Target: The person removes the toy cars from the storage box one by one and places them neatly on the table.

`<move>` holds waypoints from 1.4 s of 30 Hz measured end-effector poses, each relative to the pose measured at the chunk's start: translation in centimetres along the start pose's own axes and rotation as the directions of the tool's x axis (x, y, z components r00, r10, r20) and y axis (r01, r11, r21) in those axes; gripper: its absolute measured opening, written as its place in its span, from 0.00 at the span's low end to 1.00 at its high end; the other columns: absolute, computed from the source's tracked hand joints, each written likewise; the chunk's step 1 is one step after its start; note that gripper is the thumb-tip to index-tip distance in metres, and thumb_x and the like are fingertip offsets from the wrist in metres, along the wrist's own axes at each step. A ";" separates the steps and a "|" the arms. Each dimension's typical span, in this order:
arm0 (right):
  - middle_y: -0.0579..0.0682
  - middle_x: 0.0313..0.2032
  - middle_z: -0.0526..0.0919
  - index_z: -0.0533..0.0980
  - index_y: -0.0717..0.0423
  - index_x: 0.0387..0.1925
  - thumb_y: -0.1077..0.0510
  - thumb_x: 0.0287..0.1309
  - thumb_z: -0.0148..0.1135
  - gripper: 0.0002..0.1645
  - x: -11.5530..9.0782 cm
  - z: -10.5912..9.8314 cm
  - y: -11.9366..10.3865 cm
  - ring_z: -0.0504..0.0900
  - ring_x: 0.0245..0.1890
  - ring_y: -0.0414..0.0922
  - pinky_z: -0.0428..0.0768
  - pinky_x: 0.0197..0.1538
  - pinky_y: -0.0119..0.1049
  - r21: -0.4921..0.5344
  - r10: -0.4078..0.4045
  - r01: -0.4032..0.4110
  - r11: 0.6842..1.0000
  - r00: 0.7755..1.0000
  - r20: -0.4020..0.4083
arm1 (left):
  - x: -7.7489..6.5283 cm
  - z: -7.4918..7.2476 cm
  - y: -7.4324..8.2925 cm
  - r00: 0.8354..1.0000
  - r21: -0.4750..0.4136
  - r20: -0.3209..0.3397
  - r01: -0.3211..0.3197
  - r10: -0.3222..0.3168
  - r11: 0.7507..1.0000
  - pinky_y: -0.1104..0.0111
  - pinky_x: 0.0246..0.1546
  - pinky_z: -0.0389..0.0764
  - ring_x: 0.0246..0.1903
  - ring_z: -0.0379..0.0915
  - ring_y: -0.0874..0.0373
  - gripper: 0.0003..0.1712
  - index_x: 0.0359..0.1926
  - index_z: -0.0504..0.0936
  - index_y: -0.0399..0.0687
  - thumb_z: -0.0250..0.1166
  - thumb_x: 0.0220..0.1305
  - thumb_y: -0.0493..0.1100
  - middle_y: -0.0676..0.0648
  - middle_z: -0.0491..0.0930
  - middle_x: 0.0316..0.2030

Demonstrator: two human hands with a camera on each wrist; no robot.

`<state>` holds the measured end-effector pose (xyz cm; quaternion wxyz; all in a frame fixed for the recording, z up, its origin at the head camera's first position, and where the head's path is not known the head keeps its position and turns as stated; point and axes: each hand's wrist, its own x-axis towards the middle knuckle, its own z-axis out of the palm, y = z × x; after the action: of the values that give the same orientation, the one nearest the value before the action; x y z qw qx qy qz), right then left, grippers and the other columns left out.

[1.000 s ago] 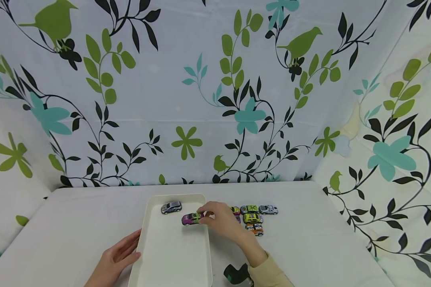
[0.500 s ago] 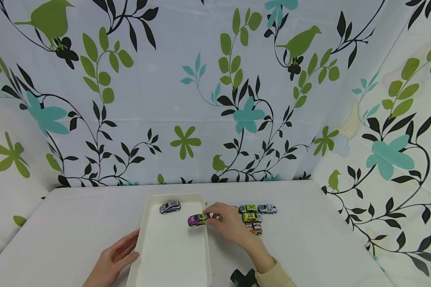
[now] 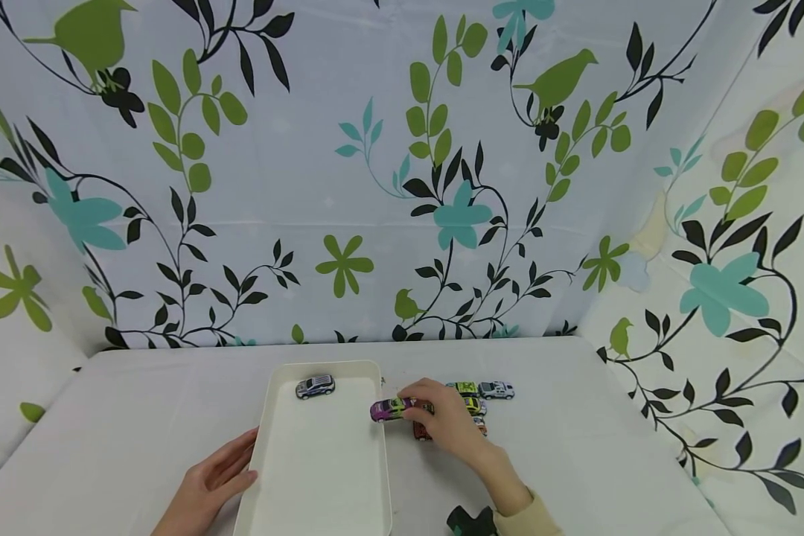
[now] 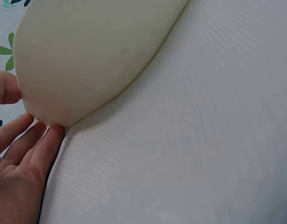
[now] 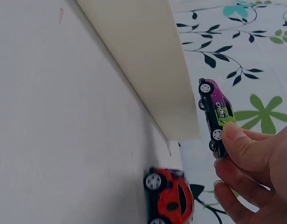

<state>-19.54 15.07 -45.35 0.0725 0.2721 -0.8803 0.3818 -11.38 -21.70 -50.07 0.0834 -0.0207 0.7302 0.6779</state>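
Note:
My right hand (image 3: 445, 417) pinches a purple and lime-green toy car (image 3: 387, 409) between thumb and fingers, just over the right rim of the white tray (image 3: 385, 461). In the right wrist view the car (image 5: 218, 105) is held up apart from the tray wall, with its wheels toward the left. Below it sits a red toy car (image 5: 171, 198) on the table. My left hand (image 3: 209, 480) rests against the tray's left side, fingertips and thumb touching its edge. Inside the tray, near the far end, stands a silver-blue toy car (image 3: 316, 386).
Several other toy cars stand in rows right of the tray, among them a white one (image 3: 496, 390) and a yellow-green one (image 3: 464, 388), partly hidden by my right hand. A black device (image 3: 470, 521) is at the right wrist. Patterned cloth (image 3: 275, 186) hangs behind the table.
My right hand has carried the purple and green car rightward, from over the tray's inside to its right rim. The left hand stays at the tray's edge.

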 end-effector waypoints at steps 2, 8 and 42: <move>0.44 0.46 0.86 0.84 0.53 0.48 0.61 0.58 0.69 0.15 -0.3 -0.4 0.3 0.83 0.45 0.40 0.84 0.50 0.36 0.000 -0.002 0.002 1.000 1.000 -0.012 | 0.0 0.0 0.0 1.000 -0.002 0.000 0.003 -0.003 1.000 0.80 0.51 0.78 0.54 0.69 0.82 0.40 0.75 0.59 0.37 0.65 0.68 0.41 0.42 0.61 0.71; 0.48 0.46 0.87 0.84 0.57 0.48 0.62 0.57 0.70 0.16 -1.2 -1.5 1.4 0.83 0.42 0.43 0.84 0.47 0.38 -0.027 -0.002 0.001 1.000 0.999 -0.049 | 0.0 -0.1 -0.1 1.000 -0.009 -0.002 0.003 -0.003 1.000 0.80 0.50 0.78 0.54 0.70 0.82 0.40 0.75 0.59 0.36 0.65 0.68 0.41 0.58 0.68 0.65; 0.52 0.42 0.87 0.83 0.55 0.47 0.68 0.55 0.70 0.16 -6.2 -9.7 9.6 0.85 0.41 0.49 0.82 0.40 0.33 -0.106 0.261 -0.286 0.952 0.944 -0.203 | 0.1 0.1 0.0 1.000 0.008 -0.004 0.003 -0.003 1.000 0.81 0.51 0.78 0.54 0.68 0.84 0.41 0.75 0.58 0.36 0.66 0.67 0.42 0.37 0.57 0.73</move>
<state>-20.21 29.98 -46.74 0.1190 0.1048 -0.9225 0.3520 -11.44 -21.58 -50.05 0.0829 -0.0229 0.7331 0.6746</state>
